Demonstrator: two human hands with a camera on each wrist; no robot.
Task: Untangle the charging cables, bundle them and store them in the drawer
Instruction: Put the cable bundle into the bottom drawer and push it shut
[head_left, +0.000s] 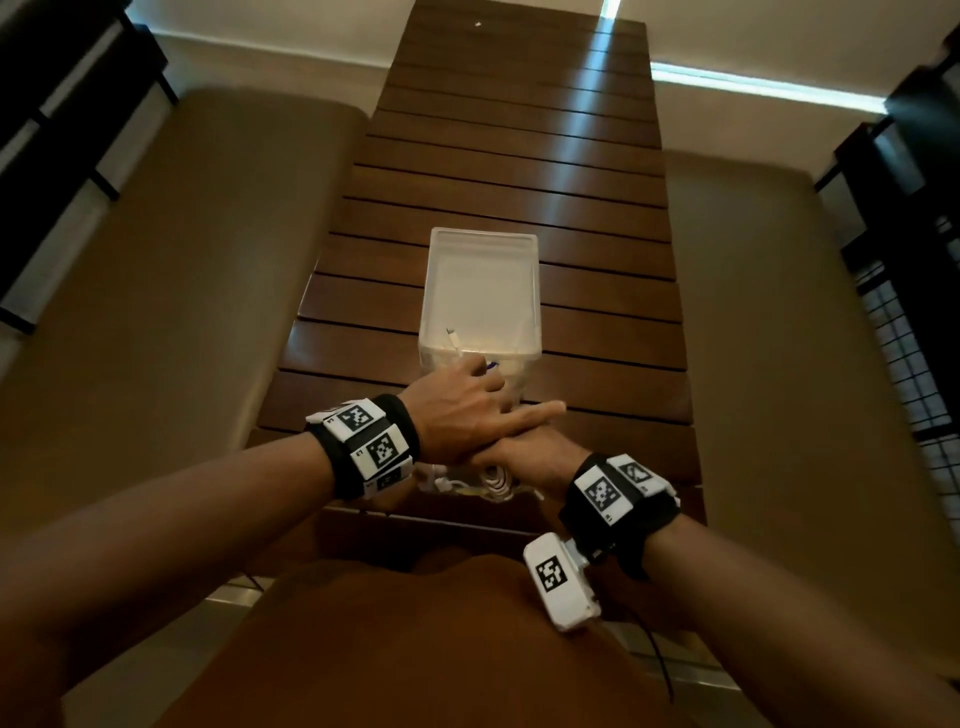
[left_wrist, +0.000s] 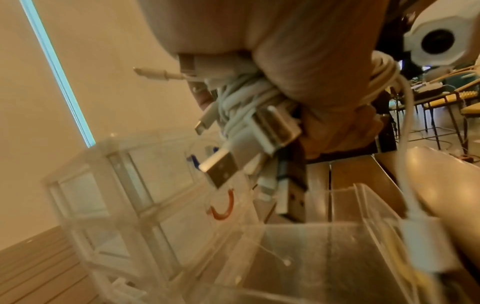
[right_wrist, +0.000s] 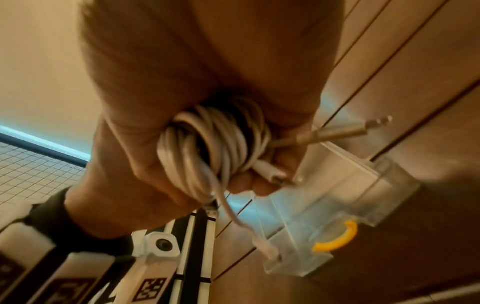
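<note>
Nearest the body, the right hand (head_left: 524, 457) lies under the left, its fingers curled tightly round a bundle of white charging cables (right_wrist: 213, 148). In the right wrist view the coil shows as several loops packed in the fist, with one plug sticking out past the fingers and one loose end (right_wrist: 270, 253) dangling down.

The left hand (head_left: 457, 410) crosses over the right one. Its fingers wrap the same bundle from the other side, while the index finger points out straight toward the right. In the left wrist view USB plugs (left_wrist: 221, 168) and a thinner connector poke out of that grip, so both hands appear to hold one bundle, though the blur makes it hard to say whether a second coil is mixed in.

Directly below and just ahead of the hands is the open clear drawer (left_wrist: 324, 257), pulled toward the person out of a small transparent drawer unit (head_left: 480, 291) that stands on the slatted wooden table (head_left: 597, 260). The drawer's long axis runs away from the body, in line with the hands. The dangling end already hangs at the drawer's near front, by its yellow handle (right_wrist: 340, 238).

The bundle sits above the drawer, so storing it calls for a short drop. The right hand is lower and nearer the opening. The loose end could snag the front wall.

Beyond the unit the table runs on toward a pale wall.
</note>
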